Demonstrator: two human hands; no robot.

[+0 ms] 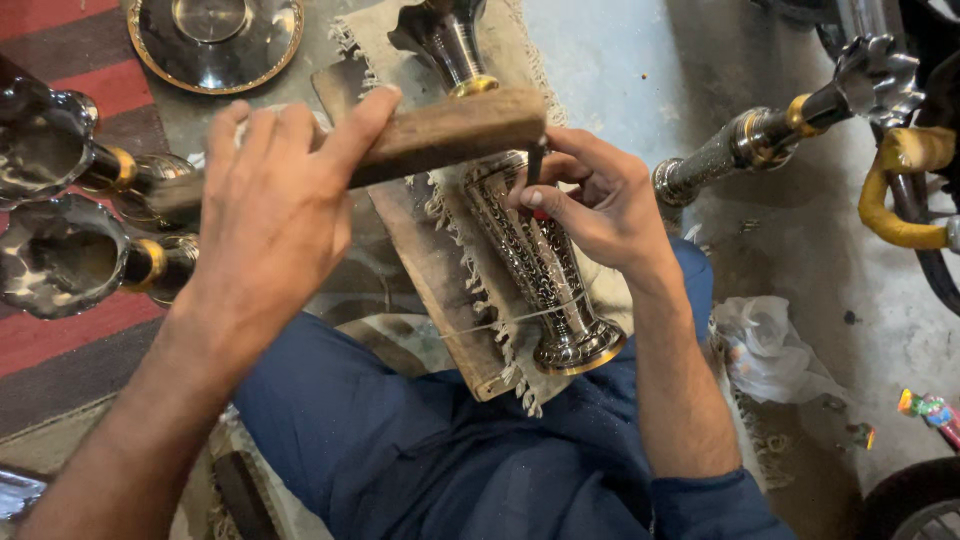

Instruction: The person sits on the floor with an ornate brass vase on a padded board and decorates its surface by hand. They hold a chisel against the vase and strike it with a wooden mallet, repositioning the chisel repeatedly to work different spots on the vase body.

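Engraved metal vase lies on a fringed cloth over a wooden board on the lap. Right hand fingers pinch a chisel against it; left hand grips a wooden mallet.

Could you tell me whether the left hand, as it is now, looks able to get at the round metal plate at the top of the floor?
Probably not right away: the left hand is wrapped around the wooden block, while the round metal plate lies apart beyond it, nothing between them.
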